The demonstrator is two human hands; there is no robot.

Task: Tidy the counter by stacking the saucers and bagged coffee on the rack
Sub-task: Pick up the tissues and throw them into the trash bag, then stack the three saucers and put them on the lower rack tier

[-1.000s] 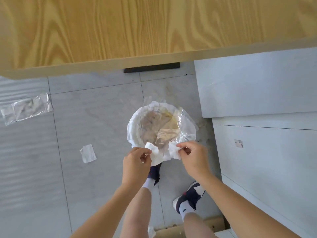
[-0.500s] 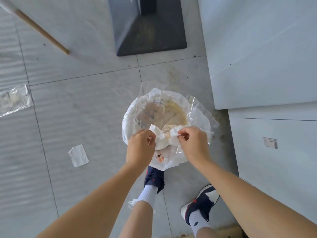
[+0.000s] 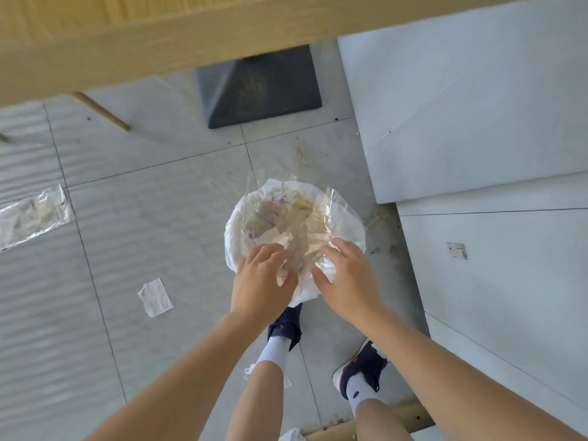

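No saucers, bagged coffee or rack are in view. I look down at a round waste bin (image 3: 235,218) on the floor, lined with a white bag and filled with crumpled paper and clear plastic wrap. My left hand (image 3: 262,276) hovers over the bin's near rim with fingers spread, holding nothing. My right hand (image 3: 345,278) is beside it, also spread flat, its fingertips on or just above the clear plastic. Which of the two, I cannot tell.
A wooden tabletop edge (image 3: 159,43) crosses the top, with its black base (image 3: 257,87) behind the bin. A grey cabinet (image 3: 477,122) stands to the right. A clear wrapper (image 3: 31,214) and a paper scrap (image 3: 156,297) lie on the tiled floor at left. My shoes (image 3: 284,329) stand just before the bin.
Both hands were pinching a white piece of paper over the bin. They have let go and now have spread fingers. The view has tilted up, showing the tabletop again.
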